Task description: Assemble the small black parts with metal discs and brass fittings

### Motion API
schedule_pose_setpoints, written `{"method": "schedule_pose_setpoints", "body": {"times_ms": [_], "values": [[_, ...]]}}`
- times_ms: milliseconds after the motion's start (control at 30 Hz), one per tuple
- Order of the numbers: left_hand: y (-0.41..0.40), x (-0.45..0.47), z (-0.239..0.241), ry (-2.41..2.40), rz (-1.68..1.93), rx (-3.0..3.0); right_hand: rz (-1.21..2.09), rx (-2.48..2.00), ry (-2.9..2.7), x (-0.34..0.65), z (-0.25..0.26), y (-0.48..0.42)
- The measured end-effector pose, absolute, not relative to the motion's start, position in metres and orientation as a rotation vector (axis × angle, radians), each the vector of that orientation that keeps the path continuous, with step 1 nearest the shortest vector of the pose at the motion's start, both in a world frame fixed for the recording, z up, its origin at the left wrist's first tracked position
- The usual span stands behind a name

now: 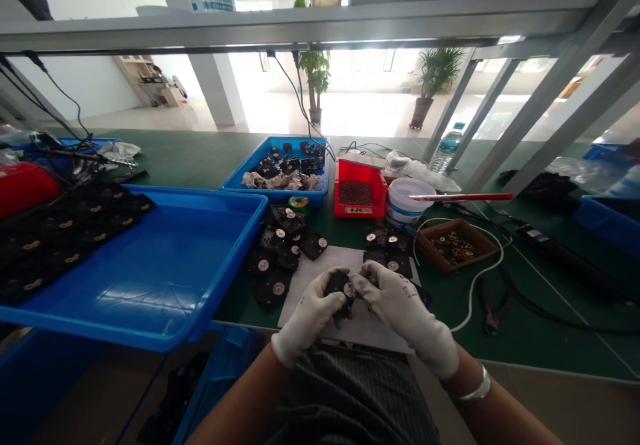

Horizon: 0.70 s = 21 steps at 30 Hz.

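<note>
Over the white sheet [320, 278] at the bench edge, both gloved hands grip one black part [341, 289]: left hand [307, 315] cradling, right hand [397, 298] pinching its top. Loose parts [280, 248] wait nearby; the big blue tray [165, 278] holds finished rows, half bare, so I'd say plenty remains.

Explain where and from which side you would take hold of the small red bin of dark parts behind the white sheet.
Probably by the two side walls of the red bin, coming from above: it is open-topped and upright, with a blue tray near its left and a white tub close on its right, so pinching a rim from overhead looks clearest.
</note>
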<state>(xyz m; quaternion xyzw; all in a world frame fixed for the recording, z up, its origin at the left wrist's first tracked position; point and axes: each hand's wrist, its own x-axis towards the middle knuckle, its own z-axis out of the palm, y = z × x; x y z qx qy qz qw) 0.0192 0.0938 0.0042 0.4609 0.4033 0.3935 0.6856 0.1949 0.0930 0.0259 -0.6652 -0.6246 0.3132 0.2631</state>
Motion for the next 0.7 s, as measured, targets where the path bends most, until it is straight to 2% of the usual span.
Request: {"method": "schedule_pose_setpoints", "body": {"times_ms": [233, 533, 700], "values": [[0.097, 0.016, -0.001, 0.847, 0.906, 0.985, 0.940, -1.775, -1.621, 0.194, 0.023, 0.102], [0.087, 0.009, 0.006, 0.795, 0.968, 0.996, 1.326, -1.570, -1.404, 0.193, 0.041, 0.099], [0.083, 0.010, 0.001, 0.805, 1.005, 1.164, 1.381, -1.517, -1.391, 0.195, 0.046, 0.095]]}}
